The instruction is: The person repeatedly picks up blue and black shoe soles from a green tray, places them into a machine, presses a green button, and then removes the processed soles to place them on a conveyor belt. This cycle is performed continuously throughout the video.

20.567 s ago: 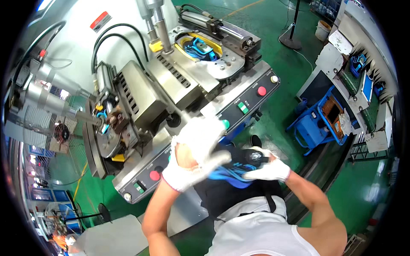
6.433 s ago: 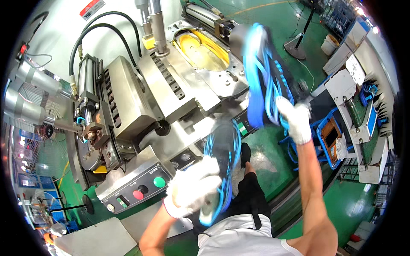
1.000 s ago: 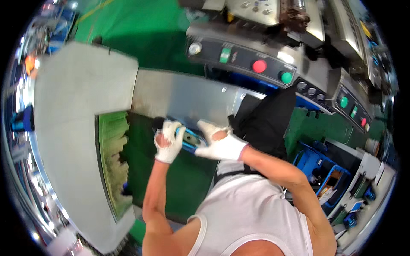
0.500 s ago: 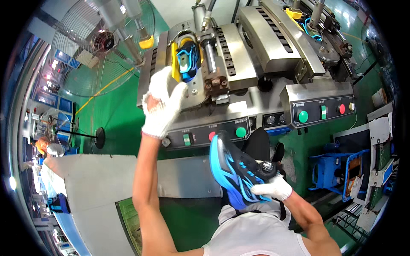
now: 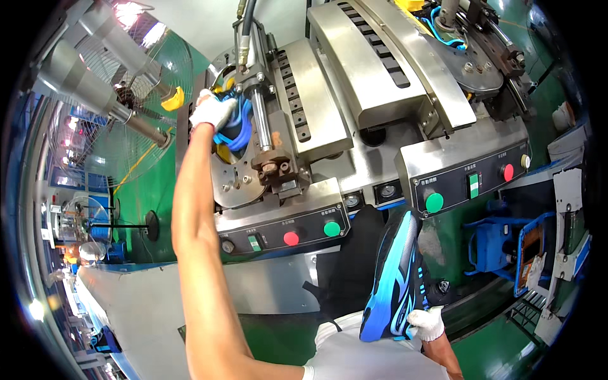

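Observation:
My left hand (image 5: pixel 214 111), in a white glove, is closed on a black and blue shoe (image 5: pixel 239 130) in the left press. This shoe sits tilted among yellow pads, beside a steel cylinder rod (image 5: pixel 261 120); the glove covers part of it. Down near my lap, my right hand (image 5: pixel 426 323), also gloved, grips a second sneaker (image 5: pixel 394 278) by one end. That sneaker is black with a light-blue to violet sole, turned sole side to the left, its other end pointing up toward the machine. A round dial on its lacing shows at the right.
The left control panel (image 5: pixel 278 234) has green and red buttons; the right panel (image 5: pixel 472 177) has similar ones. A second press station (image 5: pixel 465 69) stands at the far right. A fan (image 5: pixel 126 88) is behind the left press; a blue metal frame (image 5: pixel 506 247) is on the right.
My left hand has moved from open above the panel onto the shoe in the press, which is now tilted. The right hand's sneaker has swung rightward and lower, more upright. The view has shifted.

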Demonstrator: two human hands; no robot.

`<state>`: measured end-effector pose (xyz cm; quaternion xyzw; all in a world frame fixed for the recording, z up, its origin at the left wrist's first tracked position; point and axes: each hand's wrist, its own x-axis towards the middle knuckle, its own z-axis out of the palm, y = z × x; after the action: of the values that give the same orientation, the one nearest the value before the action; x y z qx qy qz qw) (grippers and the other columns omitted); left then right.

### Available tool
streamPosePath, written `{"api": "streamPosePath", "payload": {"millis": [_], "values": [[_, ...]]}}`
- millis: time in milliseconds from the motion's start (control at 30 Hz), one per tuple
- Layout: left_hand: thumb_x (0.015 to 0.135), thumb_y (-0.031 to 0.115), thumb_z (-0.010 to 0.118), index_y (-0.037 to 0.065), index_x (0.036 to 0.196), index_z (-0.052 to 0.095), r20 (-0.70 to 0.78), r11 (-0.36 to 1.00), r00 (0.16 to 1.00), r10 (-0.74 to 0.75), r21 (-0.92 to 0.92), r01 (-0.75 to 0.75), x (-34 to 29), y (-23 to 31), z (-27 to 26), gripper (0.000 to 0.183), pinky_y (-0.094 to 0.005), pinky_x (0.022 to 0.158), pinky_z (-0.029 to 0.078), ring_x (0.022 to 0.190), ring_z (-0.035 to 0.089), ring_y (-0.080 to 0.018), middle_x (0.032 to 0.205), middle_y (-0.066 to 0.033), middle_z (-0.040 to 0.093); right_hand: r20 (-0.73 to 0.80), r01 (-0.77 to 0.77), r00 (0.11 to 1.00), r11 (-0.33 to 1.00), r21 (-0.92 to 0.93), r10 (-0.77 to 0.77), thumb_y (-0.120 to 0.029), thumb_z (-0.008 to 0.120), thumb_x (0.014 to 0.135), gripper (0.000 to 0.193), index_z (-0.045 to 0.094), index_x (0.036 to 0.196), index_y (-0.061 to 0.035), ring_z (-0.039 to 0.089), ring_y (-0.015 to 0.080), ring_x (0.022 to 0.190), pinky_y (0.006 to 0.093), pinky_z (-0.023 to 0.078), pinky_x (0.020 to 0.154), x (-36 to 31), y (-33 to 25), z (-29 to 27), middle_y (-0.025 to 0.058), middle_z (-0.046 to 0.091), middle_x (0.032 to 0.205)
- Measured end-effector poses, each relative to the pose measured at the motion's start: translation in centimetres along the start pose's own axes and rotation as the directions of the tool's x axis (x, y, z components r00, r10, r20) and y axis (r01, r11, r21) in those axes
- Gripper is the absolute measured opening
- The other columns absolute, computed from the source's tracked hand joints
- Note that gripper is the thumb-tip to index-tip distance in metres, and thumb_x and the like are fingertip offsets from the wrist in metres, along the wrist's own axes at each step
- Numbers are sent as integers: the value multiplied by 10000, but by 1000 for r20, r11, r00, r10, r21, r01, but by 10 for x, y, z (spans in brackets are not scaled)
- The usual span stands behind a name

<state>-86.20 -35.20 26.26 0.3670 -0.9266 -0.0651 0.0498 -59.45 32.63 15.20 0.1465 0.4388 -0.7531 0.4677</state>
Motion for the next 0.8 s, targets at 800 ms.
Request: {"api": "streamPosePath", "payload": {"millis": [800], "values": [[728,282,890,69,1267,607,-47,862,883,-466,-246,442,-587,-290,93,645,-531,892,521,1075,670,-404,1173,-169,670,358,485,874,580,-655,-328,-183,805,878,124,740,879,-78,620,127,620,307,533,550,279,-211,464,21,659,780]]}}
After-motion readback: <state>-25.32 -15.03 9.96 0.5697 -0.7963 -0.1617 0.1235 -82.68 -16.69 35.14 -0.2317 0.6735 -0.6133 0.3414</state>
